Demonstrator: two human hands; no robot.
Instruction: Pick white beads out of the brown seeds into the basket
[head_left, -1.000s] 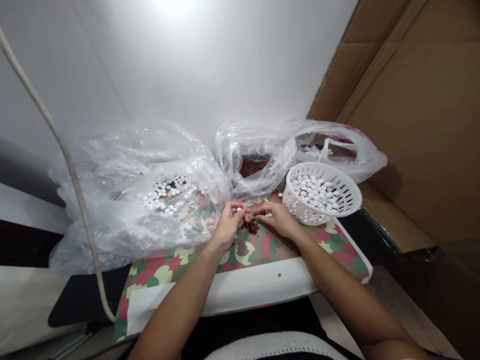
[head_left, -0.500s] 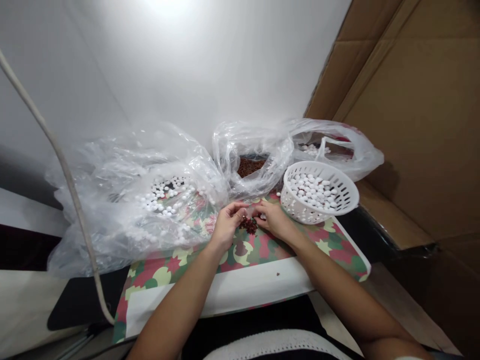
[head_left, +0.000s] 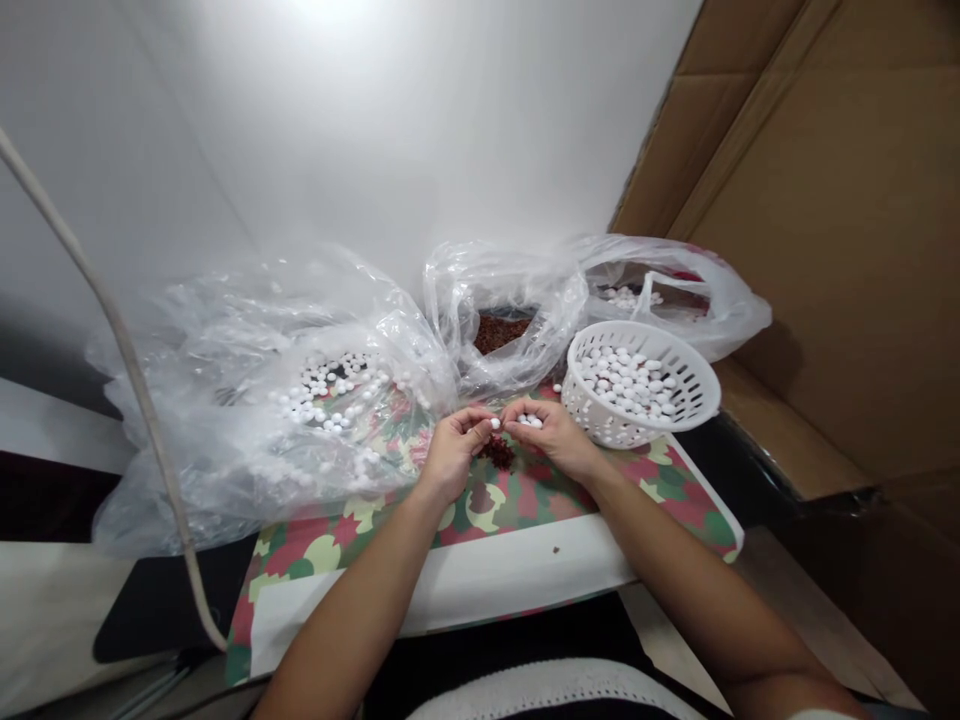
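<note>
My left hand (head_left: 455, 447) pinches a small white round piece (head_left: 495, 424) between thumb and fingertips. Facing it closely, my right hand (head_left: 553, 432) has its fingers curled and the thumb near the index fingertip. Several more white round pieces (head_left: 530, 421) show inside the curl of my right hand. Whether the right fingertips also grip something tiny cannot be made out. Just below the hands, a small heap of dark red bits (head_left: 498, 452) lies on the camouflage-patterned cover (head_left: 480, 505).
To the right stands a white slotted basket (head_left: 694, 395) of white pieces. A clear bag (head_left: 517, 375) of reddish-brown bits lies behind my hands. Another plastic bag (head_left: 739, 310) is behind the basket; a large one (head_left: 202, 430) spreads left, with loose white pieces. A pale cable (head_left: 142, 390) hangs at left.
My right hand has turned and opened its curl slightly, so several white pieces now show in it. A white piece is now visible at my left fingertips.
</note>
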